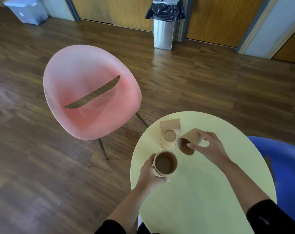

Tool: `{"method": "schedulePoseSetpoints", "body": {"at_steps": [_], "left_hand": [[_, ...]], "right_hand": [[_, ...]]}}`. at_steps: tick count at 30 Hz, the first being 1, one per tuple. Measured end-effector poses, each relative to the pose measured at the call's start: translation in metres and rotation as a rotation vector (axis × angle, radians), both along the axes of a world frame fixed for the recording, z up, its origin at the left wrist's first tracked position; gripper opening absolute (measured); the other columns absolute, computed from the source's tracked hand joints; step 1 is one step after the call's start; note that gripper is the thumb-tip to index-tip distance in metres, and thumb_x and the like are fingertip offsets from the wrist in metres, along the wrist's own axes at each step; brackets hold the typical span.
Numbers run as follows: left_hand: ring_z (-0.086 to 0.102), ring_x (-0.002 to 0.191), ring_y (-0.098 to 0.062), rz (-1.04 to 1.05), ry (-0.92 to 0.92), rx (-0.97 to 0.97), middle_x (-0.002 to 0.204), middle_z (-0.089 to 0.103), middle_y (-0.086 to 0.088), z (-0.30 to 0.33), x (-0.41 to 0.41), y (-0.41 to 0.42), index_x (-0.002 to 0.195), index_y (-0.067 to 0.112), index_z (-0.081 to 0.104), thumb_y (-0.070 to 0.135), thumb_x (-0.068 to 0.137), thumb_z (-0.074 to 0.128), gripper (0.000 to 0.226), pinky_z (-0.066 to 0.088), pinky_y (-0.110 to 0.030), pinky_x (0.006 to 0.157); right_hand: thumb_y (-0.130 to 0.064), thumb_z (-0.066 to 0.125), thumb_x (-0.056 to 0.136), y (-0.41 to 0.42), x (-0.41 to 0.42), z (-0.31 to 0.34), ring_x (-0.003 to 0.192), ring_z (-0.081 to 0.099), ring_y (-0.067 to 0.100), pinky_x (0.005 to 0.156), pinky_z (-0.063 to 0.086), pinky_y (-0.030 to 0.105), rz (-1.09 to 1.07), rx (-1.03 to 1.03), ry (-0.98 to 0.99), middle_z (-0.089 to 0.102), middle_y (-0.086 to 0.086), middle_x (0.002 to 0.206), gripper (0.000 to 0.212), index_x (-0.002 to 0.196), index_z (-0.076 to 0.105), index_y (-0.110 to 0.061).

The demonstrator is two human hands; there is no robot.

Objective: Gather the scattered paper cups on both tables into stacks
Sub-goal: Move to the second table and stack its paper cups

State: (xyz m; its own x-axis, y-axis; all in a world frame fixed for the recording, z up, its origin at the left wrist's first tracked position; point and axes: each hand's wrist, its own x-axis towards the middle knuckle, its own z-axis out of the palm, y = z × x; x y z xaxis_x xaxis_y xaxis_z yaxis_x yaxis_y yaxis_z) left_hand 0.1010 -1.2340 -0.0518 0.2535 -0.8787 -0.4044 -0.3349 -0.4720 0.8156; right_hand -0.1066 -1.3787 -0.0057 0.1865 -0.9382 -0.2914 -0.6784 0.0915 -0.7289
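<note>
On the round pale-yellow table (202, 191) are several brown paper cups. My left hand (149, 173) grips an upright cup (165, 163), its mouth open toward me, near the table's left edge. My right hand (209, 146) holds a second cup (188, 143) tilted on its side, mouth facing down-left, thumb at its rim. An upside-down cup (168, 139) stands just left of the tilted one. Behind it another cup (170, 124) lies on its side at the far part of the table.
A pink shell chair (91, 92) stands left of the table on the wooden floor. A blue chair (288, 166) sits at the right edge. A steel bin with a dark bag (164, 22) stands by the far wall, and a grey box (26, 10) at top left.
</note>
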Motion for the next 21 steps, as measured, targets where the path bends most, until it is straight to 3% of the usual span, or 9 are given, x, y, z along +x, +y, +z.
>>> {"method": "schedulePoseSetpoints", "body": {"at_steps": [3,5,7,10,13,18,19,21], "left_hand": [[0.042,0.129,-0.004,-0.01,-0.005,0.017,0.139,0.045,0.016,0.005,-0.001,0.003,0.146,0.026,0.028,0.042,0.038,0.094,0.127,0.037,-0.028,0.109],[0.04,0.131,0.0,0.007,-0.001,-0.034,0.141,0.043,0.018,0.009,-0.002,0.003,0.147,0.025,0.026,0.049,0.039,0.094,0.13,0.036,-0.025,0.109],[0.048,0.124,0.003,0.025,0.012,-0.083,0.135,0.052,0.019,0.014,-0.004,0.002,0.141,0.028,0.037,0.052,0.041,0.093,0.116,0.042,-0.02,0.102],[0.058,0.105,0.009,0.06,0.043,-0.086,0.111,0.067,0.02,0.02,-0.01,0.002,0.119,0.035,0.055,0.04,0.047,0.095,0.082,0.043,-0.007,0.083],[0.064,0.097,0.003,0.121,0.106,-0.035,0.099,0.071,0.019,0.017,-0.013,0.0,0.106,0.037,0.061,0.038,0.043,0.093,0.07,0.05,-0.017,0.082],[0.067,0.076,0.0,0.13,0.206,-0.024,0.086,0.072,0.01,0.019,-0.017,-0.004,0.095,0.025,0.064,-0.011,0.066,0.081,0.05,0.051,-0.011,0.059],[0.067,0.076,0.0,0.119,0.184,-0.017,0.084,0.072,0.01,0.018,-0.017,-0.004,0.095,0.023,0.064,-0.013,0.066,0.081,0.049,0.051,-0.011,0.058],[0.067,0.08,0.003,0.131,0.181,-0.01,0.089,0.072,0.011,0.018,-0.017,-0.004,0.097,0.029,0.063,0.007,0.059,0.089,0.051,0.052,-0.014,0.066]], "right_hand": [[-0.045,0.078,0.071,0.023,0.007,0.034,0.105,0.056,0.009,0.083,0.043,0.022,-0.124,-0.021,-0.209,0.054,-0.012,0.118,0.054,0.119,0.059,-0.034],[-0.048,0.073,0.072,0.041,0.017,0.054,0.099,0.061,0.006,0.079,0.044,0.016,-0.147,0.035,-0.375,0.064,-0.011,0.109,0.041,0.11,0.064,-0.034],[-0.051,0.071,0.073,0.058,0.027,0.065,0.092,0.063,0.004,0.079,0.044,0.018,-0.099,0.127,-0.478,0.069,-0.01,0.101,0.036,0.104,0.067,-0.032],[-0.058,0.068,0.074,0.075,0.04,0.066,0.095,0.061,0.002,0.084,0.042,0.022,-0.028,0.227,-0.489,0.071,-0.01,0.099,0.039,0.102,0.069,-0.031],[-0.06,0.063,0.071,0.083,0.047,0.06,0.1,0.058,-0.001,0.087,0.041,0.019,-0.012,0.255,-0.438,0.068,-0.013,0.103,0.037,0.097,0.07,-0.036],[-0.056,0.063,0.074,0.087,0.054,0.048,0.102,0.049,-0.011,0.08,0.037,0.004,0.05,0.191,-0.373,0.053,-0.016,0.111,0.033,0.101,0.069,-0.037],[-0.055,0.063,0.077,0.087,0.056,0.046,0.102,0.048,-0.011,0.078,0.035,0.002,0.056,0.177,-0.364,0.05,-0.016,0.112,0.031,0.1,0.069,-0.035],[-0.05,0.063,0.081,0.086,0.058,0.04,0.1,0.051,-0.008,0.079,0.037,0.006,0.034,0.177,-0.37,0.049,-0.014,0.113,0.023,0.097,0.07,-0.035]]}}
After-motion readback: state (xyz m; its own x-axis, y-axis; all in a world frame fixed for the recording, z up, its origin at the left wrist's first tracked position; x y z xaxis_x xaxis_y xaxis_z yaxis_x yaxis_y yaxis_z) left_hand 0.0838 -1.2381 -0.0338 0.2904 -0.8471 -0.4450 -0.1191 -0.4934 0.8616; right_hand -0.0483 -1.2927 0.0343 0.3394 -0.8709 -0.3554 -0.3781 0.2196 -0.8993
